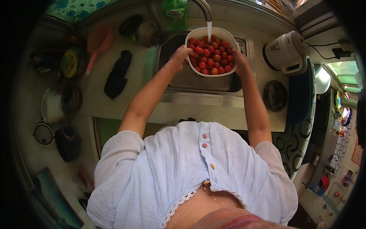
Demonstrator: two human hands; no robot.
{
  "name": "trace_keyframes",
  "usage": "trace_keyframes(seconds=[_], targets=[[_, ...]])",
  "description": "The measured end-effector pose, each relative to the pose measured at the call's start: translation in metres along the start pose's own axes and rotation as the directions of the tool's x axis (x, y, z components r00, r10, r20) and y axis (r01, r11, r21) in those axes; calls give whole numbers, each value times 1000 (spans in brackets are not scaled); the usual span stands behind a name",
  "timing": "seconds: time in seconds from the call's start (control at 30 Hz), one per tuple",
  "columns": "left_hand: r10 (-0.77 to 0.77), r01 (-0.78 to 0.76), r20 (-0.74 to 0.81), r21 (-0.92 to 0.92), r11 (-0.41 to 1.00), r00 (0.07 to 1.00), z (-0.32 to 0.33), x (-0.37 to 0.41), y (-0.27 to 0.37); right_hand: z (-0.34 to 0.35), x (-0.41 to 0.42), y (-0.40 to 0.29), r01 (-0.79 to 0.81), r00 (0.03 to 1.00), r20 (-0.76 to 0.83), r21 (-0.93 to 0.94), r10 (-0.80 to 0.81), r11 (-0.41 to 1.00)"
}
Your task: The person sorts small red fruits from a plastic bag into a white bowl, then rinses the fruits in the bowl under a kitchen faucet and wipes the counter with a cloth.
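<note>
A white plastic basin [192, 67] full of small red cherry tomatoes [210, 54] is held over the stainless steel sink [200, 85]. On its left rim, my left hand [181, 57] grips with the thumb on top. My right hand [240, 60] holds the opposite rim, its fingers partly hidden behind the wall. Water [209, 31] runs from the curved metal faucet [204, 10] onto the tomatoes near the far side. The basin's underside is out of sight.
Behind the sink stands a green detergent bottle [175, 14]. A black cloth-like item [117, 75] and a pink ladle [98, 41] lie left. On the right are a white electric kettle [287, 51] and a dark round bowl [275, 96]. The counter's front edge [200, 114] is close to my body.
</note>
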State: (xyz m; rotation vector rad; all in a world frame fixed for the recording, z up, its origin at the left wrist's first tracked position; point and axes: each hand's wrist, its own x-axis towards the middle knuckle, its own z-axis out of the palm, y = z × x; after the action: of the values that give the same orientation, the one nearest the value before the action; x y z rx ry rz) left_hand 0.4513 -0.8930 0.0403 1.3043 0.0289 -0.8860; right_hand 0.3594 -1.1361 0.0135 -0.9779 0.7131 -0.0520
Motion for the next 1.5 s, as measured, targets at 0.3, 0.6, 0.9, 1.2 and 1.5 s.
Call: trace_keyframes(seconds=[0.3, 0.6, 0.9, 1.2, 1.5], targets=[[73, -63, -252, 46, 997, 965, -16, -22, -2, 13, 17, 43, -124, 985, 130, 87, 112, 988], [241, -274, -418, -20, 961, 876, -32, -20, -23, 42, -19, 63, -306, 952, 47, 45, 304, 951], [278, -400, -477, -177, 899, 834, -28, -7, -44, 74, -58, 83, -300, 926, 311, 267, 213, 916], [115, -283, -416, -368, 886, 902, -11, 6, -41, 59, -39, 60, -143, 961, 269, 294, 62, 945], [138, -233, -226, -475, 848, 964, -1, 26, -21, 70, -41, 38, 159, 957, 199, 249, -212, 955]])
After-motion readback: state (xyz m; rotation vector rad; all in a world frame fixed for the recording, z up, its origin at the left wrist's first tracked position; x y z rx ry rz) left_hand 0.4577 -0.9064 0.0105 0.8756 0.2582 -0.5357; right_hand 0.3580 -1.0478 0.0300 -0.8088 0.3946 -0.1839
